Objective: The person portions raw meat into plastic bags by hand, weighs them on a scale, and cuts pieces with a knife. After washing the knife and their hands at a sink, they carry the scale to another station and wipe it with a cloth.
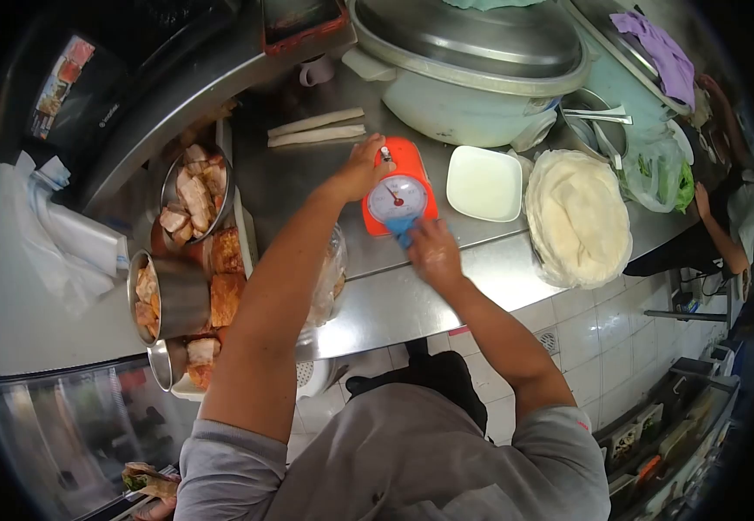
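Observation:
An orange kitchen scale with a round white dial stands on the steel counter in front of me. My left hand grips the scale's upper left side, its fingertips partly hidden behind the edge. In my right hand is a blue cloth, pressed against the scale's lower front just under the dial. A square white dish sits to the right of the scale. Beyond that lies a stack of thin round wrappers. Two pale rolled sticks rest on the counter behind my left hand.
Metal bowls of cut meat and roasted slabs stand at the left. A large lidded tub is at the back. On the right are a pot with utensils and a bag of greens. Another person's arm shows far right.

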Action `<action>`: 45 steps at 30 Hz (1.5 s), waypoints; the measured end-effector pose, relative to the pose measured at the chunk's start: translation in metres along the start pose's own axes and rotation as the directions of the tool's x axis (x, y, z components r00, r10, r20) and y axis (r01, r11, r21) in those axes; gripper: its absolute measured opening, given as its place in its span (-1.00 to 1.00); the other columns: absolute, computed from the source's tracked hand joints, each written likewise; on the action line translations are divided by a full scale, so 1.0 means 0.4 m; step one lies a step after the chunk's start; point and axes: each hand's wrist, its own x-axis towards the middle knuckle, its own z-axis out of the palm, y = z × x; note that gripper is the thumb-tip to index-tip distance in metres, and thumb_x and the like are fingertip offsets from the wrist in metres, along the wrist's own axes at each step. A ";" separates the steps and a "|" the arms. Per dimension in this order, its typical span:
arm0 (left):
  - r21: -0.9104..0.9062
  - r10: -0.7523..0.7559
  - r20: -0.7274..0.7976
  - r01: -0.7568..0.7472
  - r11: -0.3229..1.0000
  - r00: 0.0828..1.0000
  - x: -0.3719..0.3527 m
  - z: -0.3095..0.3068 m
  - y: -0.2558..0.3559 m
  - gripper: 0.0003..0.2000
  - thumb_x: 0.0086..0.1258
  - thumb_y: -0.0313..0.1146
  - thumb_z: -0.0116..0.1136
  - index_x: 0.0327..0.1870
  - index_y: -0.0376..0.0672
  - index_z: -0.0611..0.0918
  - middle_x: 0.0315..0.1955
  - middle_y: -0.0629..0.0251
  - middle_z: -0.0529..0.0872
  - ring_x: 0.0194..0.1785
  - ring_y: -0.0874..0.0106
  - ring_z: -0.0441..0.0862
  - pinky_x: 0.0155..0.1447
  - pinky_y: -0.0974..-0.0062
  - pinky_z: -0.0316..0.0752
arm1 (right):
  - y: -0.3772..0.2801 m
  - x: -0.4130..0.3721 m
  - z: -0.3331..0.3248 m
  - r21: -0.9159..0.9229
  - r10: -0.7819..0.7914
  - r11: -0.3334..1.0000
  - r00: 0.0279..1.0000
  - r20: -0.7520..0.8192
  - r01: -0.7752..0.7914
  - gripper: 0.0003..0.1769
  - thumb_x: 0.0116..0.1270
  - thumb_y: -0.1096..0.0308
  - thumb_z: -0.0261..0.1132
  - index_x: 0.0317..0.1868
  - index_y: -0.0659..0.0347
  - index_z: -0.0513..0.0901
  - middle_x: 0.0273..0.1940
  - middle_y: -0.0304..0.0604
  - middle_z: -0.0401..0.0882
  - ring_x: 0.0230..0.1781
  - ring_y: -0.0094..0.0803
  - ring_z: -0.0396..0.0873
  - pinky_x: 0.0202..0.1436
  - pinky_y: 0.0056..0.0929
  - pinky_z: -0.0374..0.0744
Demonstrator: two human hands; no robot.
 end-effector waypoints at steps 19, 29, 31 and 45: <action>-0.027 -0.032 0.035 0.033 0.999 0.999 -0.005 -0.003 0.004 -0.38 0.35 -0.15 0.02 0.33 -0.30 0.15 0.37 0.00 0.03 0.45 0.19 -0.05 0.46 0.40 -0.09 | -0.112 0.115 0.066 0.099 -0.105 0.988 0.987 -0.126 0.117 -0.74 0.09 0.46 0.19 -0.16 0.24 0.59 -0.14 -0.02 0.46 -0.16 -0.17 0.46 -0.14 -0.30 0.48; 0.007 -0.002 0.007 0.002 1.000 1.000 -0.042 -0.009 0.030 -0.21 0.17 -0.05 0.22 0.33 -0.28 0.15 0.37 0.05 0.06 0.45 0.17 -0.06 0.45 0.34 -0.03 | -0.053 0.009 -0.092 0.384 0.223 0.907 0.971 -0.087 -0.174 -0.68 0.10 0.62 0.10 -0.10 0.26 0.57 -0.13 0.02 0.44 -0.14 -0.15 0.47 -0.04 -0.36 0.48; 0.035 0.047 -0.032 -0.045 0.998 0.998 -0.076 0.006 0.027 -0.16 0.12 -0.03 0.27 0.33 -0.29 0.14 0.37 0.04 0.07 0.45 0.18 -0.06 0.45 0.34 -0.01 | -0.016 0.058 -0.165 0.284 0.287 0.932 0.938 -0.195 -0.226 -0.70 0.14 0.59 0.10 -0.09 0.26 0.57 -0.09 0.05 0.47 -0.09 -0.10 0.47 0.00 -0.36 0.46; -0.368 -0.201 -0.332 0.070 0.927 0.922 -0.197 0.100 0.042 -0.09 0.01 -0.15 0.36 0.36 -0.25 0.10 0.37 0.02 0.07 0.42 0.19 0.04 0.41 0.38 0.06 | 0.177 0.412 -0.086 0.137 0.369 0.908 0.911 0.184 -0.396 -0.73 0.26 0.22 0.12 -0.18 0.20 0.59 -0.38 0.16 0.56 -0.28 0.08 0.53 -0.24 -0.19 0.47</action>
